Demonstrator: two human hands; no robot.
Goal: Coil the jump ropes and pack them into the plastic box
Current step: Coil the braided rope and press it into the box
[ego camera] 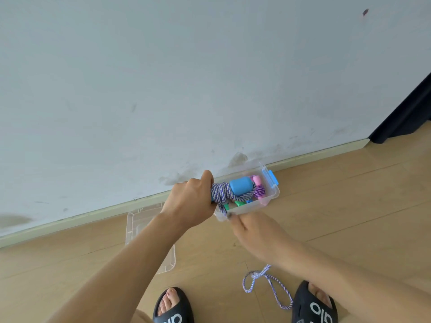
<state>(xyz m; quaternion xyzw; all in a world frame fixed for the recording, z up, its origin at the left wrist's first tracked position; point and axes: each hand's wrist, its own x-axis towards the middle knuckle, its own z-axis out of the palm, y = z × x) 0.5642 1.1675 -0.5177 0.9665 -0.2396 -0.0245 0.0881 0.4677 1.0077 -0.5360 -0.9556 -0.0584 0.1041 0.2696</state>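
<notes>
A clear plastic box with blue latches stands on the floor against the wall. Inside lie a pink-handled rope and green handles. My left hand is closed around a blue handle and a wound bundle of the purple-and-white rope over the box's left end; the second blue handle sits beside the bundle. My right hand pinches the same rope just in front of the box. The rope's loose tail hangs in a loop down to the floor between my feet.
The box's clear lid lies on the wooden floor to the left, partly under my left forearm. The grey wall and skirting board run behind the box. A dark curtain hangs at the far right. My feet wear black slippers.
</notes>
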